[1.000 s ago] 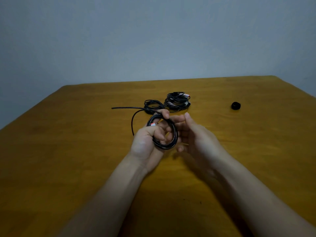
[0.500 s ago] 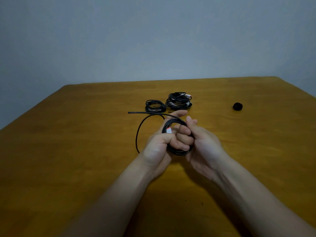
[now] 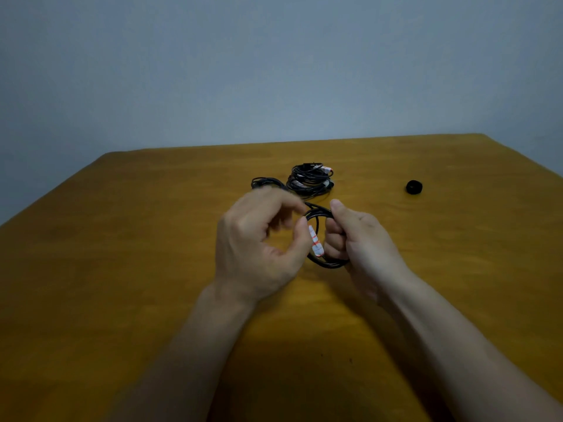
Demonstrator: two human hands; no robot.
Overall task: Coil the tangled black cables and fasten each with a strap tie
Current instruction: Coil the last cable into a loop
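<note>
Head view. Right hand curled round the right side of the black cable coil, held just above the bench.

Left hand is left of the coil, fingers curled and blurred, thumb tip by the coil's white-and-red tag; cannot tell if it pinches.

Behind the coil: small bundle and larger bundle. Far right of the coil: black roll.

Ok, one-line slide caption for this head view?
Right hand grips a coiled black cable at a wooden table, left hand touching its white-and-red tag with the thumb.
</note>
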